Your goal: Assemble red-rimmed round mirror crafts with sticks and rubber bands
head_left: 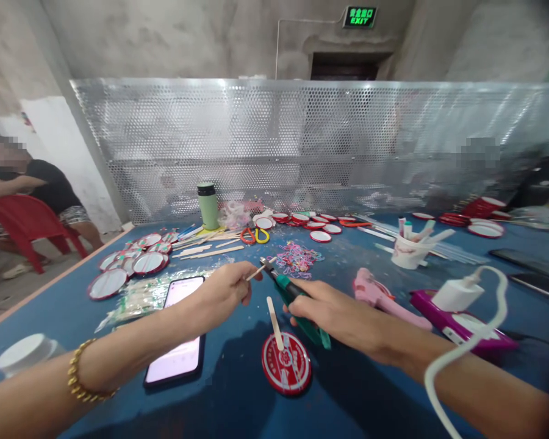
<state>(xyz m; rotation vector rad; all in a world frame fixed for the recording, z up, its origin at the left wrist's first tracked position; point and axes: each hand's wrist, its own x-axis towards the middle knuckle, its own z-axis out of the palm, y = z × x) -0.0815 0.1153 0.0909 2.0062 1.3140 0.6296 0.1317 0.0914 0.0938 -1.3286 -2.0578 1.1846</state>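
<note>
My left hand (231, 288) is closed in a pinch on a thin pale wooden stick (258, 270), which points up and to the right. In my right hand (313, 303) is a pair of pliers (281, 281) with green and black handles, my fingers wrapped round them. The pliers' jaws meet the stick's far part in view; whether they grip it I cannot tell. Below both hands lies a red round disc (293, 379) with white print. A flat wooden craft stick (273, 318) rests with its lower end over the disc.
A lit phone (183, 360) lies under my left forearm. Small colourful pieces (297, 259) form a pile ahead. White-faced discs (110, 284) are at left. A pink glue gun (375, 291), a paper cup (407, 253) and a white cable (443, 360) are at right. A person (46, 183) sits far left.
</note>
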